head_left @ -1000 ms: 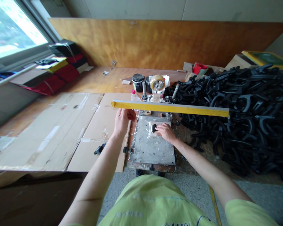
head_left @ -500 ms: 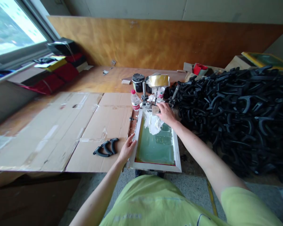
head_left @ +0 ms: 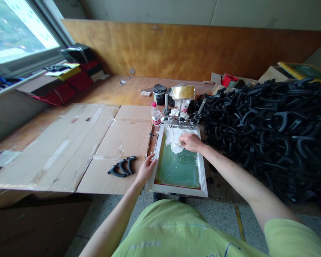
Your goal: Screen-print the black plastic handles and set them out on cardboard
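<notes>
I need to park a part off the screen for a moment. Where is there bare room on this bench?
The cardboard left of the screen is bare apart from the black parts by the left hand. The wood behind it is mostly free. Crowded: bottle and pots behind the screen, and the pile to its right, beyond the right hand.

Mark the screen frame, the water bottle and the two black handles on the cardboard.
screen frame (head_left: 203, 171): head view, right rail of the frame.
water bottle (head_left: 156, 116): head view, its labelled body.
black handles (head_left: 122, 167): head view, middle of the pair.
</notes>
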Demonstrator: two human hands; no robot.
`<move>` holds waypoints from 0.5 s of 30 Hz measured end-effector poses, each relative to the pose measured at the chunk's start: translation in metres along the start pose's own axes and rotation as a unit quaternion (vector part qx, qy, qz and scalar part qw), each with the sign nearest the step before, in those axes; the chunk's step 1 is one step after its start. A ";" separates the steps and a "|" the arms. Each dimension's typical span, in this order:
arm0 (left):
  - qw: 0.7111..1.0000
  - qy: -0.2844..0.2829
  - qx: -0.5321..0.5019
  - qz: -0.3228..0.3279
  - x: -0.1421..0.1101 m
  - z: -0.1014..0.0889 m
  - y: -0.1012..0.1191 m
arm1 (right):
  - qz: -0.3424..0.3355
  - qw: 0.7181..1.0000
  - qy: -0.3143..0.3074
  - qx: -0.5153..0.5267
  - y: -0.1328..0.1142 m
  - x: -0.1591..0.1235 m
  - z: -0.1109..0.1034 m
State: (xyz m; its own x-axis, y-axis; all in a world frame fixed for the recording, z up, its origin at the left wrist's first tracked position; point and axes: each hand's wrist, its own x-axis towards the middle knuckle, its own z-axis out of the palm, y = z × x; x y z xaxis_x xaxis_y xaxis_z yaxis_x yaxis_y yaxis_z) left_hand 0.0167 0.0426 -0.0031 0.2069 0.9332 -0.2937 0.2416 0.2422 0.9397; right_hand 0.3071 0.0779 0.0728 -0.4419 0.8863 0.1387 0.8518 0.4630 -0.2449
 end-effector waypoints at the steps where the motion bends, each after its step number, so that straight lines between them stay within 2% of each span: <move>1: 1.000 -0.004 -0.009 -0.005 -0.001 0.000 0.001 | 0.006 1.000 0.019 -0.003 -0.002 -0.001 0.004; 4: 0.999 -0.014 -0.034 -0.021 -0.003 0.000 0.008 | -0.028 0.999 0.030 0.002 -0.007 -0.011 0.016; 7: 0.998 -0.007 -0.048 -0.035 -0.008 0.000 0.018 | -0.032 0.999 0.016 0.035 -0.007 -0.011 0.013; 11: 0.995 -0.022 -0.081 -0.054 -0.016 -0.006 0.044 | 0.068 0.996 0.052 0.022 0.005 0.028 -0.012; 13: 0.994 -0.030 -0.098 -0.044 -0.019 -0.011 0.062 | 0.116 0.991 0.071 -0.014 0.018 0.047 -0.027; 15: 0.992 -0.030 -0.117 -0.033 -0.021 -0.015 0.084 | 0.170 0.979 0.104 -0.035 0.039 0.052 -0.041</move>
State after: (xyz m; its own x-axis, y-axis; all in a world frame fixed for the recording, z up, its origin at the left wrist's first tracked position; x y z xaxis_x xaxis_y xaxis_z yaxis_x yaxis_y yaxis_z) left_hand 0.0181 0.0469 0.0845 0.2558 0.8972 -0.3600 0.0323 0.3642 0.9307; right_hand 0.3290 0.1418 0.1095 -0.0686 0.9647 0.2542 0.9600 0.1331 -0.2462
